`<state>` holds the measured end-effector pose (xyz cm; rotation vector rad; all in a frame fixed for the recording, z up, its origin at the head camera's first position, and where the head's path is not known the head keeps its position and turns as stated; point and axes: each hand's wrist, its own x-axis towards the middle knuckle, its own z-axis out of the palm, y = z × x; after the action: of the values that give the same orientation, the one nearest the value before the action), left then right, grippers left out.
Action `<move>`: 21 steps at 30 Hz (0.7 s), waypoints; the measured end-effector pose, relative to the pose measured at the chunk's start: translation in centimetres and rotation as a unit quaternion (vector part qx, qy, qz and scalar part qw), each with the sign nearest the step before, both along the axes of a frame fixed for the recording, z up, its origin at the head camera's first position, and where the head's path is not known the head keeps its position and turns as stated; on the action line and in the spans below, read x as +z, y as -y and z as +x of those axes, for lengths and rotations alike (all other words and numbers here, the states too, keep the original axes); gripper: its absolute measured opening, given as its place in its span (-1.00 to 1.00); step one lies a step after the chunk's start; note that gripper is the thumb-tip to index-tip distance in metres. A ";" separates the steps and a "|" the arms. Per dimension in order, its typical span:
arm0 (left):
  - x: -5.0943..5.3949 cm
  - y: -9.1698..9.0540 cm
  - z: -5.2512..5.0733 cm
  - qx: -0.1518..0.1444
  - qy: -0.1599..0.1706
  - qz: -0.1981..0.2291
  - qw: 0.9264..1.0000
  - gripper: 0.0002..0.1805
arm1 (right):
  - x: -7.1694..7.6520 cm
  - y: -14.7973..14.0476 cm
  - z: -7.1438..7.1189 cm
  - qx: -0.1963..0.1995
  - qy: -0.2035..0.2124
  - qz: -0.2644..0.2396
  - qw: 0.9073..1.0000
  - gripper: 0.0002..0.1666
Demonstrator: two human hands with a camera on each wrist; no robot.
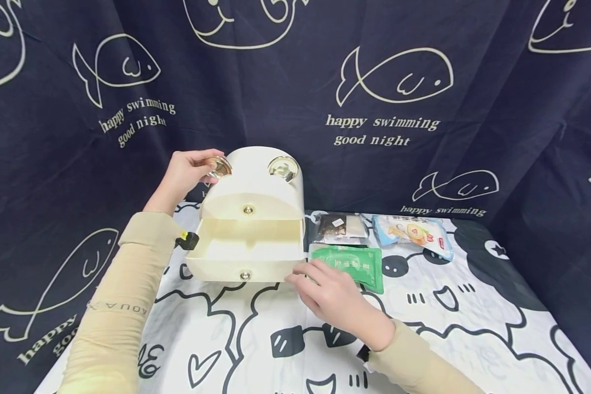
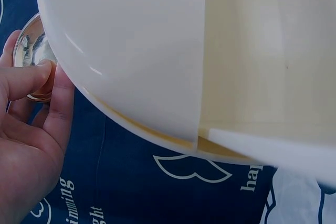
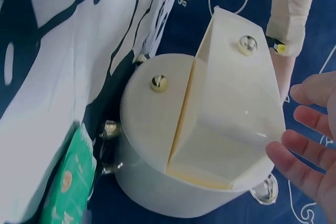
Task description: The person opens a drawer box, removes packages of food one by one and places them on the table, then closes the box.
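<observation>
A cream storage box (image 1: 253,189) with a rounded top stands against the curtain, one drawer (image 1: 246,268) pulled out toward me. No contents show inside that drawer. My left hand (image 1: 184,175) pinches the round gold ear (image 2: 37,45) at the box's upper left, thumb in front and fingers behind. The matching right ear (image 1: 283,168) is untouched. At the drawer's right front corner are the fingertips of my right hand (image 1: 332,293), spread and slightly bent. Whether they touch the drawer, I cannot tell. Above the drawer is a closed front with a gold knob (image 1: 248,209).
To the box's right lie a green pouch (image 1: 357,265), a clear packet with dark contents (image 1: 340,229) and a blue-and-white snack bag (image 1: 413,232). A patterned white cloth (image 1: 423,350) covers the table. Behind hangs a navy curtain (image 1: 295,93) with fish drawings.
</observation>
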<state>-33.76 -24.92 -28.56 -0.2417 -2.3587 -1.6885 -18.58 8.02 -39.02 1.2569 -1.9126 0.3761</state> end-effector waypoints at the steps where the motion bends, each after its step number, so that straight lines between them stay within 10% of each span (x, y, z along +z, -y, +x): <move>1: 0.0 0.0 0.0 -0.001 0.001 0.003 1.000 -0.67 | 0.0 0.2 0.0 0.004 -0.002 -0.002 1.000 -0.69; 21: 0.0 -0.1 0.1 0.000 -0.001 0.003 1.000 -0.68 | -0.6 5.0 -0.5 0.014 -0.064 -0.025 0.998 -0.75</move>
<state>-33.65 -24.83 -28.56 -0.2407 -2.3521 -1.6944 -19.07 3.05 -39.65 1.2463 -1.7687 0.3470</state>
